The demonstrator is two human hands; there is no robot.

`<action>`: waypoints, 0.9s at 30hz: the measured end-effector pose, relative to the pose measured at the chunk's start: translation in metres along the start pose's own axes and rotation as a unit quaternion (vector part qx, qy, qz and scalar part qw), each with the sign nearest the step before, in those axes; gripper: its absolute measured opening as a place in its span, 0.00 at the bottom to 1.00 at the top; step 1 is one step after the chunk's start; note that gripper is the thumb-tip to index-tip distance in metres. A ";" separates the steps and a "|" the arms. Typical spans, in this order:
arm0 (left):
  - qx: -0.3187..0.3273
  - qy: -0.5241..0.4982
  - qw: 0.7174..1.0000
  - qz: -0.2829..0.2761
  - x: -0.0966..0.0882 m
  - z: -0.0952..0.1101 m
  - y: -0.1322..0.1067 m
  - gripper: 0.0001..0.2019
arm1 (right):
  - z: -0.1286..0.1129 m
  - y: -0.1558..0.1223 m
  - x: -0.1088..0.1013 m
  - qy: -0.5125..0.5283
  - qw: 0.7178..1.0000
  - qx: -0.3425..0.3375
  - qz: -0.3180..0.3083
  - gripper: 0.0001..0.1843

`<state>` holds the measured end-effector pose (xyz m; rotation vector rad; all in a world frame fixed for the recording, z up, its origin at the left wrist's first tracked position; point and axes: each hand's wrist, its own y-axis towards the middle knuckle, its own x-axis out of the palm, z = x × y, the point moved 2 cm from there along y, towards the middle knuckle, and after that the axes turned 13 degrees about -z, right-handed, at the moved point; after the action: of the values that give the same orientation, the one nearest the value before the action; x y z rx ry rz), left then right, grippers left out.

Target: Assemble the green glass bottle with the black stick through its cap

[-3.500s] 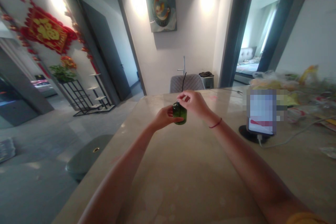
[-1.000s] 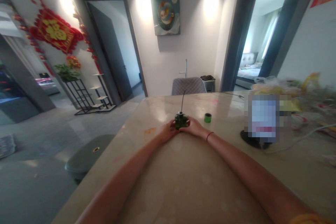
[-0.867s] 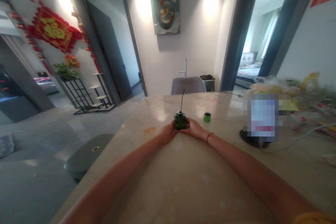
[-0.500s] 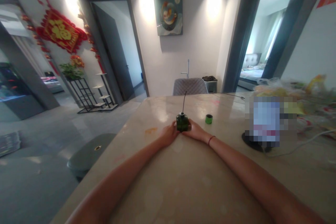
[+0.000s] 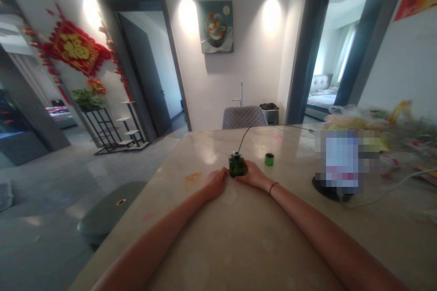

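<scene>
A small dark green bottle [image 5: 236, 166] stands on the beige marble table [image 5: 246, 236]. A thin black stick [image 5: 244, 138] pokes out of its open neck and leans to the right. My right hand [image 5: 253, 174] curls against the bottle's right side and grips it. On the table just left of the bottle lies my left hand [image 5: 215, 182], fingers loosely stretched toward it, with a small gap between. To the bottle's right sits a small green cap [image 5: 269, 159], on its own.
A phone on a round black stand [image 5: 332, 188] with a white cable is at the right. Behind it lies a heap of bags and packets [image 5: 375, 122]. A grey chair [image 5: 244, 117] stands at the table's far end and a round grey stool [image 5: 112, 207] at its left.
The bottle, held up in both hands earlier, now stands on the table with the cap beside it. In the last half second my left hand came off it and the stick tipped right.
</scene>
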<state>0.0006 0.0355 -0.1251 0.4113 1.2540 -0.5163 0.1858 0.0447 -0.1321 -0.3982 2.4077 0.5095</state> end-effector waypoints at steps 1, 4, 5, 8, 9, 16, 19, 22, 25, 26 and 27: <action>0.003 -0.002 1.000 0.000 -0.001 0.001 0.000 0.09 | 0.001 0.001 0.000 -0.002 1.000 0.004 0.000 0.22; 0.004 -0.006 1.000 -0.002 -0.002 0.003 -0.001 0.11 | 0.004 0.002 0.001 0.019 1.000 0.001 -0.005 0.23; 0.001 -0.006 1.000 -0.002 -0.003 0.003 -0.001 0.11 | 0.005 0.002 0.001 0.036 0.999 -0.008 -0.009 0.24; -0.003 -0.002 1.000 -0.004 -0.004 0.005 -0.002 0.12 | 0.010 0.002 0.002 0.101 0.994 -0.033 -0.030 0.30; -0.002 -0.001 1.000 -0.003 -0.004 0.005 -0.003 0.12 | 0.011 0.002 0.002 0.122 0.991 -0.037 -0.038 0.32; 0.009 -0.033 0.999 0.003 -0.005 0.005 -0.003 0.14 | 0.016 0.003 0.006 0.187 0.980 -0.032 -0.055 0.31; 0.004 -0.035 0.999 0.003 -0.005 0.005 -0.003 0.14 | 0.017 0.003 0.005 0.165 0.985 -0.019 -0.046 0.30; 0.006 -0.041 0.999 0.006 -0.005 0.006 -0.003 0.15 | 0.017 0.004 0.005 0.154 0.987 -0.016 -0.035 0.30; 0.007 -0.063 0.998 0.015 -0.005 0.006 -0.003 0.16 | 0.016 0.003 0.004 0.144 0.989 -0.024 -0.029 0.31; 0.005 -0.078 0.997 0.019 -0.005 0.005 -0.002 0.18 | 0.015 0.002 0.004 0.136 0.990 -0.029 -0.023 0.31; 0.003 -0.097 0.995 0.024 -0.005 0.004 -0.001 0.19 | 0.013 0.002 0.004 0.126 0.991 -0.035 -0.015 0.31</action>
<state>0.0021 0.0327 -0.1194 0.3872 1.0533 -0.5066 0.1892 0.0516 -0.1439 -0.5568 2.6270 0.5602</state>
